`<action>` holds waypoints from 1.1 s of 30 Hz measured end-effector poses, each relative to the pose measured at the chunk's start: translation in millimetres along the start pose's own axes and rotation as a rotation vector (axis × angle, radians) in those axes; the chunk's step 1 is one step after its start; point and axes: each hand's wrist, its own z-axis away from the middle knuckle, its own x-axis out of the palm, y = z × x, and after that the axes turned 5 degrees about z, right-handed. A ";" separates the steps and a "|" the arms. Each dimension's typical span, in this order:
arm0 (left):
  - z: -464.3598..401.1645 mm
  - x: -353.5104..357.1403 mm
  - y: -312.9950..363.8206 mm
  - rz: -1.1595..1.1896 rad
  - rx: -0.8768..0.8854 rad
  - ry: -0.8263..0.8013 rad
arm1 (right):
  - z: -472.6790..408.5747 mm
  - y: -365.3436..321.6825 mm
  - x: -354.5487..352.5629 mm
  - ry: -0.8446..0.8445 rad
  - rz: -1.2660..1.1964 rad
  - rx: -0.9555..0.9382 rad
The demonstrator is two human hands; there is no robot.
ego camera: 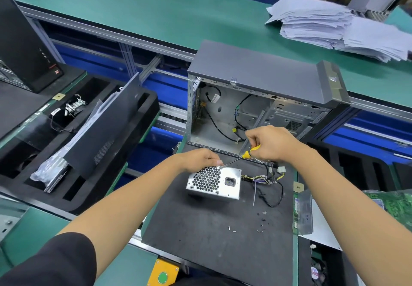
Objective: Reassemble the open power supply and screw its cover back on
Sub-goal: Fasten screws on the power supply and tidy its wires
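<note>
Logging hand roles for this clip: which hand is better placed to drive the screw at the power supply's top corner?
The right hand. It already grips the yellow-handled screwdriver, tip at the power supply corner, while the left hand steadies the casing's upper edge.
</note>
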 end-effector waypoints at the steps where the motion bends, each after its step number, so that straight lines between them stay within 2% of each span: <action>1: -0.1 -0.1 -0.7 -0.002 0.005 -0.005 | -0.8 -1.9 -1.8 -0.005 0.010 -0.012; 6: -0.6 -0.2 -3.0 0.001 0.029 -0.010 | -7.2 -9.1 -9.7 -0.049 0.099 -0.053; 17: -1.6 -4.3 -10.1 0.061 0.048 -0.069 | -18.3 -45.8 -32.8 -0.019 0.364 -0.200; 33: -9.4 1.6 -9.6 0.097 0.011 0.003 | -25.0 -69.5 -37.9 -0.035 0.358 -0.314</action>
